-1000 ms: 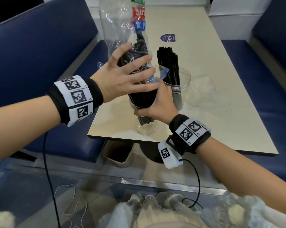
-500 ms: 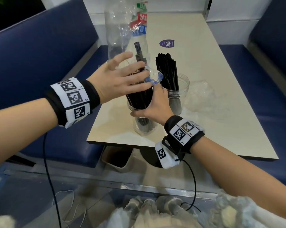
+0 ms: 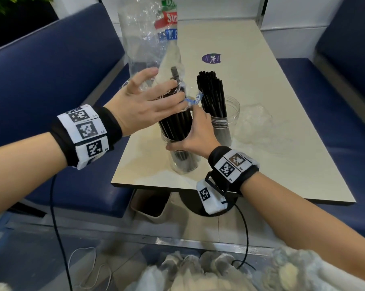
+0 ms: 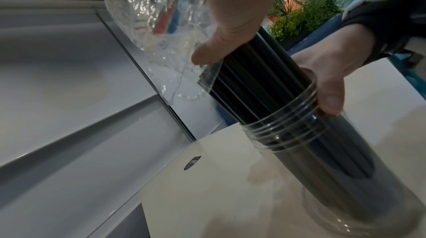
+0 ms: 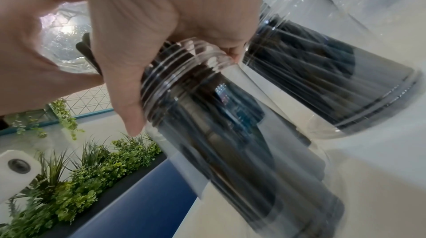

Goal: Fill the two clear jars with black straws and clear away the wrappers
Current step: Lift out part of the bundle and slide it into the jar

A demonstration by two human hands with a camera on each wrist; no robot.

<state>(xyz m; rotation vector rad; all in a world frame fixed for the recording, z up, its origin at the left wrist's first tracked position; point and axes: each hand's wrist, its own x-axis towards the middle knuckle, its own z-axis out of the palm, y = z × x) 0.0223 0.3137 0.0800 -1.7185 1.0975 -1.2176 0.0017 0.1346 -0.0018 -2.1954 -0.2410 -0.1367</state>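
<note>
Near the table's front edge stands a clear jar [image 3: 183,162] with a bundle of black straws [image 3: 175,124] leaning in it. My right hand [image 3: 190,137] grips that jar at its threaded neck [image 5: 184,77]. My left hand [image 3: 164,93] lies over the top of the bundle and pinches the lower edge of the clear printed wrapper [image 3: 143,38], which stands up above the straws, nearly empty. In the left wrist view the pinched wrapper edge [image 4: 207,74] sits against the straws [image 4: 265,87]. Just behind, a second jar [image 3: 223,124] holds upright black straws [image 3: 211,91].
A crumpled clear wrapper [image 3: 257,122] lies on the beige table [image 3: 272,164], right of the far jar. A round purple sticker [image 3: 211,58] marks the table further back. Blue benches [image 3: 51,70] flank both sides. A beige bin [image 3: 154,204] stands under the table's front edge.
The wrapper has slid higher up the bundle, baring more straw length above the jar's mouth. Both hands stay at the jar and bundle.
</note>
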